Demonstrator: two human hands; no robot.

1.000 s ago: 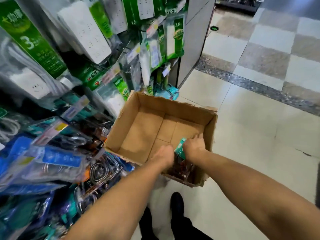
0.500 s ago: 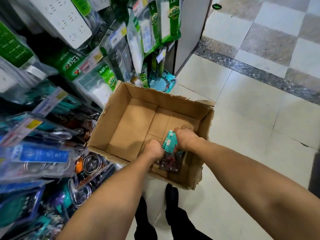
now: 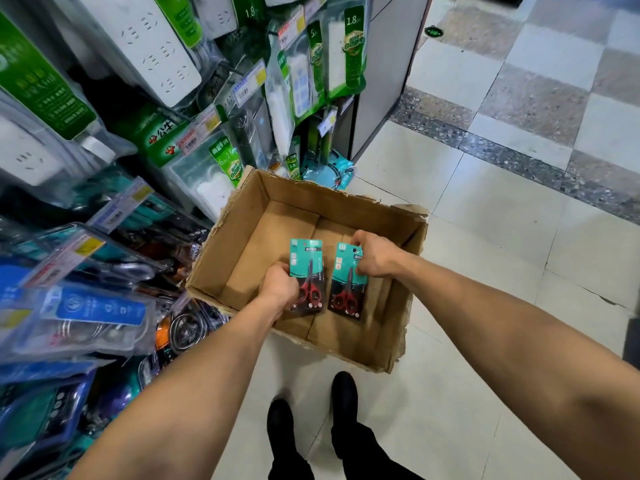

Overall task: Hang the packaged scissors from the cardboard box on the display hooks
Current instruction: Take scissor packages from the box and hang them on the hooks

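I am looking down into an open cardboard box (image 3: 235,244) at the centre of my view, its rim torn and ragged, with bare brown floor panels inside. My left hand (image 3: 278,287) is curled round the lower left edge of the left scissors pack (image 3: 306,252), a teal card with red-handled scissors under clear film. Just beside it toward 3 o'clock, my right hand (image 3: 375,256) pinches the top right corner of the right scissors pack (image 3: 348,292), which is the same kind and tilted a little. Both packs are inside the box near its near wall; I cannot tell whether they are lifted or resting on the bottom. From 8 to 12 o'clock the display crowds right up to the box's left wall. High up at 11 o'clock hang white power strips (image 3: 152,46) on green cards with price tags (image 3: 247,86) among them. At 9 o'clock are blue packages (image 3: 97,308), and beside them clear packs of metal rings (image 3: 187,329) too blurred to name. The hooks are hidden behind these hanging packs. A teal pack (image 3: 332,168) lies just past the box's far edge at 12 o'clock, beside a grey end panel (image 3: 388,81). Pale tiled floor (image 3: 485,271) runs from 1 to 5 o'clock. At 6 o'clock my black shoes (image 3: 343,389) stand just short of the box.
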